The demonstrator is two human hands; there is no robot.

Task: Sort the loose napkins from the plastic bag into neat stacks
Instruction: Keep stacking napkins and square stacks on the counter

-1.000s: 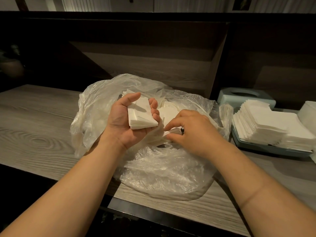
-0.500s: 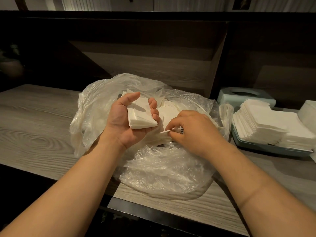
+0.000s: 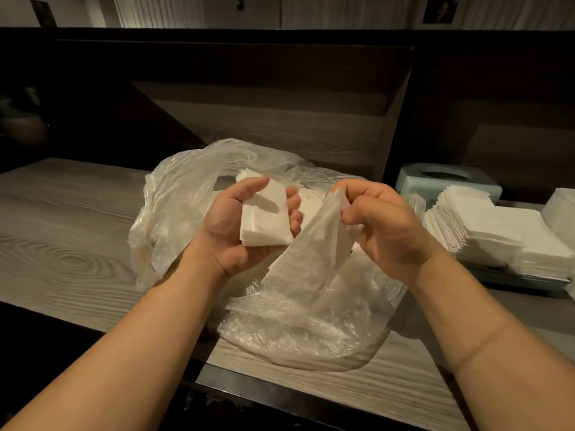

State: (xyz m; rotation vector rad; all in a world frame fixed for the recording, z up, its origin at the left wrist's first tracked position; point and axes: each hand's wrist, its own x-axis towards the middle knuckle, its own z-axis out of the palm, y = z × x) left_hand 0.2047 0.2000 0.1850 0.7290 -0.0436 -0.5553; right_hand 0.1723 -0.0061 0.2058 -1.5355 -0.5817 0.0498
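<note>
A clear plastic bag (image 3: 174,194) lies open on the wooden counter, with loose white napkins (image 3: 308,203) inside it. My left hand (image 3: 230,225) is palm up above the bag and holds a small stack of napkins (image 3: 264,219), thumb on top and fingers curled round its right edge. My right hand (image 3: 385,225) is just to the right of it and pinches the top corner of a single napkin (image 3: 314,244) that hangs down unfolded over the bag.
At the right, tall stacks of white napkins (image 3: 491,228) sit on a pale blue tray (image 3: 522,279). A pale blue tissue box (image 3: 448,178) stands behind them. The counter's front edge (image 3: 280,387) is close to me, and a dark wooden partition rises behind the bag.
My right hand has come up out of the bag with one napkin, which now hangs open from its fingers. My left hand has lifted slightly with its stack.
</note>
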